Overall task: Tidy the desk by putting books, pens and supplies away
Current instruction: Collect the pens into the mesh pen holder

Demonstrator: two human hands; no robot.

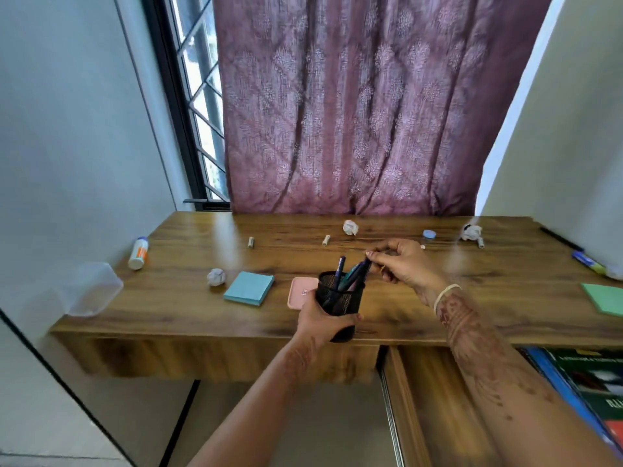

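Observation:
My left hand [323, 324] grips a black mesh pen holder [341, 299] lifted at the front edge of the wooden desk [387, 318]. Several dark pens [350, 276] stand in it. My right hand [403, 261] pinches the top of one pen leaning out of the holder. A blue sticky-note pad [249, 287] and a pink flat case [300, 293] lie just left of the holder. A glue bottle [138, 253] lies at the desk's left end. A green pad [605, 298] and a blue marker [588, 262] lie at the right.
Crumpled paper balls [215, 276] [350, 227] [471, 232], small capped tubes [250, 242] [326, 240] and a blue lid [429, 234] are scattered on the desk. A clear plastic box [89, 289] sits at the left corner. An open drawer [438, 399] holds books [586, 382] at the lower right.

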